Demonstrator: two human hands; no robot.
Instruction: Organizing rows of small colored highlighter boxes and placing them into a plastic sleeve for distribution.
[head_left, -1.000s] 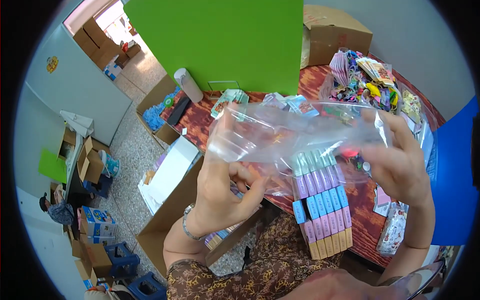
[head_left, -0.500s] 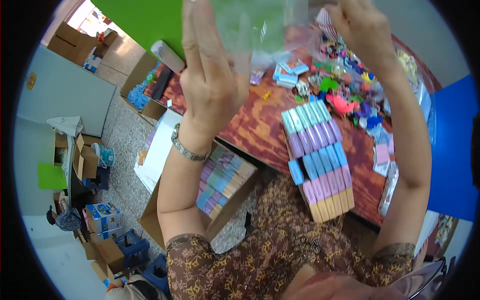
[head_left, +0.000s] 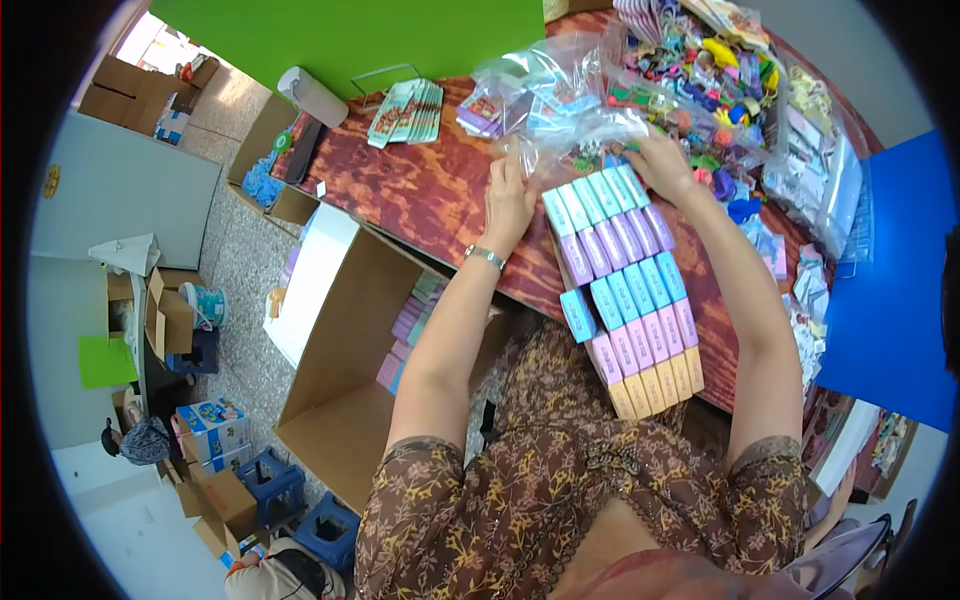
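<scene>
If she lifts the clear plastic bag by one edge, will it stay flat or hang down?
The clear plastic bag looks thin and crinkled, so it would probably sag and fold. It seems light and perhaps slippery, given its glossy film. The left hand and right hand both touch it, likely helping control it.

We see a big open cardboard box [head_left: 340,370] standing on the floor to the left of the wooden table [head_left: 420,195]. A white roll [head_left: 312,96] lies at the table's far left corner, near a fanned stack of cards [head_left: 407,110]. Colourful small toys [head_left: 700,60] are heaped far right, beside a blue board [head_left: 885,290].
</scene>
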